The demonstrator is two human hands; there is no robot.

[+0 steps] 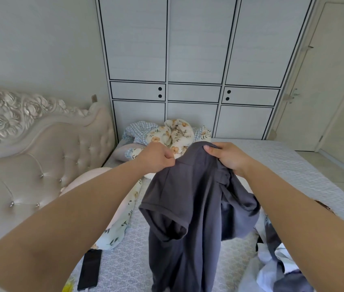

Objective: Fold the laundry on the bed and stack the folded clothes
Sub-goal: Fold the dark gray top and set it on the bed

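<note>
While the dark grey T-shirt (190,207) is hanging in the air over the bed (293,165), both hands are working its top edge. The left hand (156,158) is pinching a bit of fabric btwn thumb & curled fingers near the collar; the right hand (228,158) is curling its fingers over the bunched top, thumb showing on the near side. So both grips are pressed onto cloth, neither spread.

To do this step well, imo, the hands should be sliding apart along the shoulder seams till each is holding one shoulder, then giving a shake so the body drops straight, w/ sleeves free, before laying it flat on the bare patterned part of the bed below the shirt.

The shirt itself is looking soft & limp: short-sleeved, plain charcoal, one sleeve w/ a hemmed cuff drooping on its left side, the right side crumpled in folds. Its lower hem is running out of view.

Right of the shirt, a heap of unfolded clothes (276,268) is waiting on the bed. Left of the shirt, a black phone (89,269) is lying on the bed.
</note>
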